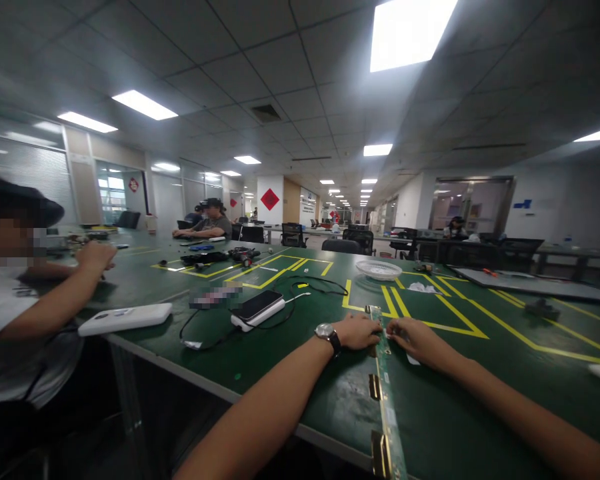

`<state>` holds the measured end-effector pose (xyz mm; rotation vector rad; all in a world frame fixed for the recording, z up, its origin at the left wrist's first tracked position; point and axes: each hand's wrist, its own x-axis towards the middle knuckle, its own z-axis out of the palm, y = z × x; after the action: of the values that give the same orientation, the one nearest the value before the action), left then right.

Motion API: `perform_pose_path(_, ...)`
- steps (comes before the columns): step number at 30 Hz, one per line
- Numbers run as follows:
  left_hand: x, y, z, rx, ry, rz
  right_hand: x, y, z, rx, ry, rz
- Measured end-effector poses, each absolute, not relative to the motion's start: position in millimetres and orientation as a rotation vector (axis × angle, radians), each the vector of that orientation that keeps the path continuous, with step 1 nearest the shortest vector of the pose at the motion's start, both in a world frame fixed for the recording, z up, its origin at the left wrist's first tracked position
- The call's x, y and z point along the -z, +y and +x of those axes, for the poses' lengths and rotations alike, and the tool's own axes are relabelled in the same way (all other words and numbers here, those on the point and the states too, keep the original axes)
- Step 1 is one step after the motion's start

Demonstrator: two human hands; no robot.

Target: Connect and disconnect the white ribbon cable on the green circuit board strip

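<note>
A long, narrow green circuit board (pixel 387 383) with brass-coloured connectors along its left edge lies on the green table, running from the table's front edge away from me. My left hand (pixel 357 331), with a watch (pixel 325 331) on its wrist, grips the board's left edge near the far end. Across from it, my right hand (pixel 416 338) is pinched at the board's right edge. A small whitish bit shows at those fingertips, too small to name. Beneath the right hand lies a small white piece (pixel 413 360).
Left of my hands are a phone on a white power bank (pixel 258 309), black cables, and a long white case (pixel 125 319). A clear round basket (pixel 379 269) and crumpled paper (pixel 423 288) stand beyond. A co-worker's arm (pixel 55 293) reaches over the table at left.
</note>
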<state>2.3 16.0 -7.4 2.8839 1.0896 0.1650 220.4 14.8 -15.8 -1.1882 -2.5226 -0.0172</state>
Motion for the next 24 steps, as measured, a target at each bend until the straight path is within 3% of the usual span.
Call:
perform_pose_path(10, 1, 15, 2, -0.186, 1.129, 2.862, 6, 14, 227, -0.148, -2.593, -1.094)
perform_pose_path(19, -2, 20, -7, -0.608, 1.304, 2.794, 6, 17, 230, -0.204, -2.666, -0.949)
perform_pose_path(24, -4, 15, -8, -0.753, 1.367, 2.825, 9, 25, 242, -0.085, -2.650, -1.092)
